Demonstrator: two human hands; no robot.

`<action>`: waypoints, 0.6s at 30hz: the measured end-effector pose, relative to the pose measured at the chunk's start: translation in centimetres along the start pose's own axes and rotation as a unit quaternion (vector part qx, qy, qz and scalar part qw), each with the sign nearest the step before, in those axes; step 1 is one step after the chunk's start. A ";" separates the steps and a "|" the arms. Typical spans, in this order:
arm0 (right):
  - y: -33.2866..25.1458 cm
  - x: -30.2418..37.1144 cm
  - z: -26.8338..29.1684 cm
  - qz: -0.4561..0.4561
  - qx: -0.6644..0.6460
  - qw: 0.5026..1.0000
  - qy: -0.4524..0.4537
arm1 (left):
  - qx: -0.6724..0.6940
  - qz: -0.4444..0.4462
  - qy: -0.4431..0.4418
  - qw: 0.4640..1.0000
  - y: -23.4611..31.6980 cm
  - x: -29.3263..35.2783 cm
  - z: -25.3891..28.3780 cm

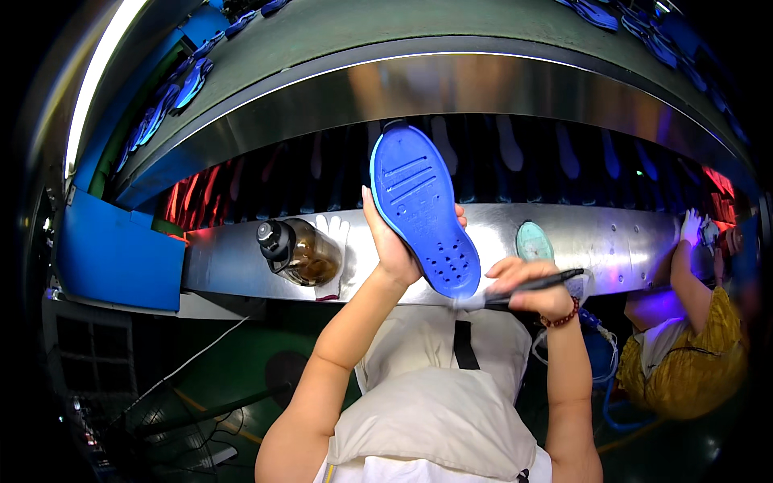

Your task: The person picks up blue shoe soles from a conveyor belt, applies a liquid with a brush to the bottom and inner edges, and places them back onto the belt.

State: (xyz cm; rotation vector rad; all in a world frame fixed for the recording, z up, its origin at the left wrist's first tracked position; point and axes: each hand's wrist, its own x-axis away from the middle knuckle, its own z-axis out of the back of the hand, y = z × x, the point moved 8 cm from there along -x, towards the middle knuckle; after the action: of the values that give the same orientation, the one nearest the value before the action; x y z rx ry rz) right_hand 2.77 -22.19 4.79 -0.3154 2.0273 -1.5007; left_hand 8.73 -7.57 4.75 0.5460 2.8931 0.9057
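Note:
My left hand [392,245] is wrapped round the edges of a blue shoe sole [419,197] and holds it tilted up above the metal ledge. Grooves cross its wide end, and small holes dot the narrow end nearest me. A brush [544,282] with a black handle is gripped in my right hand [538,296]. Its pale bristles, blurred by motion, are at the lower edge of the narrow end; I cannot tell whether they touch it. Just beyond my right hand, a mint-green oval piece [534,241] lies on the ledge.
A brown-tinted bottle [310,253] and a white glove [336,232] are on the steel ledge [608,233] at left. Behind it, soles hang in a dark opening [507,145]. Above runs a green belt [403,28] carrying blue soles. A person in yellow [684,370] works at right.

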 end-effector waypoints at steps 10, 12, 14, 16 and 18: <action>1.7 0.8 -1.0 -0.152 0.027 0.980 0.124 | -0.054 0.097 -0.079 0.991 -4.6 1.5 1.7; -0.5 -0.3 -2.3 -0.090 0.096 0.991 0.012 | -0.098 0.084 -0.088 0.988 -3.6 1.3 1.8; -1.8 -0.3 -2.2 -0.056 0.094 0.992 -0.061 | -0.118 0.125 -0.078 0.982 -3.5 1.2 1.5; -1.2 -0.2 -1.1 -0.164 0.082 0.983 0.032 | -0.117 0.157 -0.074 0.978 -3.4 0.9 -0.1; -2.2 -0.9 -2.0 -0.080 0.174 0.981 -0.003 | -0.117 0.219 -0.095 0.964 -4.1 0.9 -0.1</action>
State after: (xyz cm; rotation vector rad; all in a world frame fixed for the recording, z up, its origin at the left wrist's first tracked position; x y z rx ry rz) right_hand 1.96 -20.86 7.51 -0.3446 1.7242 -1.9150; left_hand 6.61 -10.47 2.52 1.2011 2.4860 1.1490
